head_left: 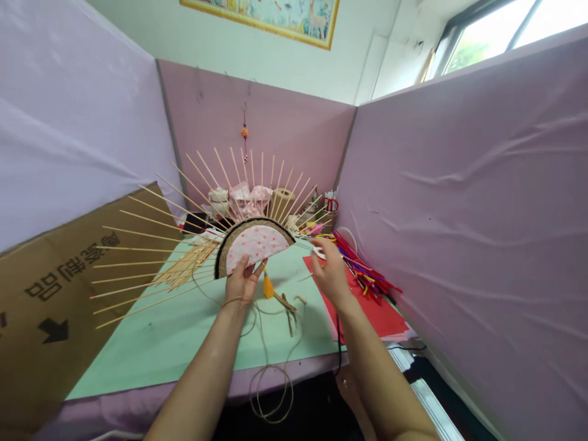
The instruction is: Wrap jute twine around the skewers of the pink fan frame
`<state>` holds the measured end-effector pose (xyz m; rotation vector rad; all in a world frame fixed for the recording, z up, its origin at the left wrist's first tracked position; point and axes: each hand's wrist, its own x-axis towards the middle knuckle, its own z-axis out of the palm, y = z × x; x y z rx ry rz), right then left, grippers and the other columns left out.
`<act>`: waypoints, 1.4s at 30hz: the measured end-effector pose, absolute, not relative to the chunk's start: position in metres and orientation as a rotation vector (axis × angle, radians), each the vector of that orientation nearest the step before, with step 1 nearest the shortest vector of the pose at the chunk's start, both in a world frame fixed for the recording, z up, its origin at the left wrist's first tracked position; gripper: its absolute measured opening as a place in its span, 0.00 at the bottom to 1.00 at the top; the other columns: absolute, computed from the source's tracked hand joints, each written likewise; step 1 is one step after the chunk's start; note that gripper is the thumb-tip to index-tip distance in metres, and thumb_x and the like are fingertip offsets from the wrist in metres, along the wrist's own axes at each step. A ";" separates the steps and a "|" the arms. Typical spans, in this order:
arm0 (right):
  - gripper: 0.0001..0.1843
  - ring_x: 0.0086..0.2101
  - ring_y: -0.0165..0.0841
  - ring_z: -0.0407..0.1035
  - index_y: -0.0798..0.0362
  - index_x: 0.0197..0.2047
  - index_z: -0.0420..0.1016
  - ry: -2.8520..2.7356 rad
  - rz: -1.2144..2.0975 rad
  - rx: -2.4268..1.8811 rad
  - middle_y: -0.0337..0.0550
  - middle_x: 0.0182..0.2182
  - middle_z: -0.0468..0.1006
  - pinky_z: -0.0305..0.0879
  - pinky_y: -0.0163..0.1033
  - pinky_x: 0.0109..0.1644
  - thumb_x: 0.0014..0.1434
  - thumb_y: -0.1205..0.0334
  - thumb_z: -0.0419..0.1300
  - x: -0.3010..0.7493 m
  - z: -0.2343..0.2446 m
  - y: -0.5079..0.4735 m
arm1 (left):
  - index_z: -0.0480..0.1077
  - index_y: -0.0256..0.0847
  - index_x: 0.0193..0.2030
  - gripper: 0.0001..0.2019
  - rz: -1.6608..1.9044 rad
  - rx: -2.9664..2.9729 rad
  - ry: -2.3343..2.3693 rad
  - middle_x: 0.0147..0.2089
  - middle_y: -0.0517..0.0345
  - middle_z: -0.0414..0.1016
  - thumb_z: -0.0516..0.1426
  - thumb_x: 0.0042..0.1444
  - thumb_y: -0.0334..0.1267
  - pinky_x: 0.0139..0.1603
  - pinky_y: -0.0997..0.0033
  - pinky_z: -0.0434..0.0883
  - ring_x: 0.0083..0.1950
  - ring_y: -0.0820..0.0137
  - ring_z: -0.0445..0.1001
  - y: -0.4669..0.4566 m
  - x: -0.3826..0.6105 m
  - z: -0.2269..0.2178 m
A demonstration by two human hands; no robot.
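My left hand (243,282) is closed on the lower edge of a half-round fan frame (256,245), thumb on its front. The frame has a pink spotted centre, a brown twine-wrapped band and a dark outer rim, with many thin wooden sticks (151,231) radiating from it. Near the frame's right end, my right hand (329,269) is closed on white-handled scissors (319,252); its fingers hide much of them. A yellow tassel (268,285) lies just below the frame. Loose twine (261,343) trails past my left wrist and over the table's front edge.
Brown twig-like pieces (288,306) lie on the green tabletop (184,343). Red sheets (367,315) and coloured pipe cleaners (362,269) are at right. More loose sticks (190,263) and a large cardboard sheet (82,288) are at left. Spools (281,199) stand behind; pink cloth partitions enclose the table.
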<state>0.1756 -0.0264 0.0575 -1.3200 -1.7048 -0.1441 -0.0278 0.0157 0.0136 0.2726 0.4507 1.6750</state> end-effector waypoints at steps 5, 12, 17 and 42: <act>0.20 0.51 0.47 0.69 0.64 0.52 0.72 -1.545 -0.013 -2.148 0.62 0.47 0.76 0.60 0.46 0.55 0.61 0.60 0.54 0.240 0.010 -0.029 | 0.71 0.39 0.31 0.07 1.689 0.231 0.435 0.31 0.61 0.79 0.64 0.48 0.27 0.50 0.51 0.76 0.36 0.71 0.78 0.017 -0.037 0.020; 0.26 0.50 0.48 0.68 0.64 0.51 0.75 -1.614 0.053 -2.297 0.63 0.48 0.75 0.60 0.44 0.55 0.56 0.52 0.62 0.229 -0.013 -0.009 | 0.72 0.41 0.34 0.11 1.725 0.356 0.375 0.33 0.64 0.80 0.67 0.44 0.28 0.52 0.50 0.75 0.37 0.72 0.78 0.013 -0.036 0.018; 0.28 0.52 0.51 0.68 0.68 0.52 0.73 -1.517 0.069 -2.357 0.69 0.50 0.73 0.59 0.46 0.56 0.55 0.53 0.62 0.226 -0.015 -0.001 | 0.72 0.41 0.34 0.13 1.748 0.380 0.408 0.34 0.65 0.80 0.68 0.41 0.28 0.55 0.49 0.73 0.38 0.73 0.77 0.013 -0.035 0.018; 0.20 0.21 0.27 0.64 0.54 0.40 0.74 -1.133 0.962 -0.970 0.37 0.24 0.72 0.58 0.33 0.23 0.59 0.44 0.57 0.145 0.075 -0.105 | 0.77 0.42 0.39 0.19 1.834 0.611 0.607 0.41 0.57 0.81 0.71 0.36 0.35 0.48 0.58 0.78 0.46 0.62 0.79 -0.004 -0.004 0.011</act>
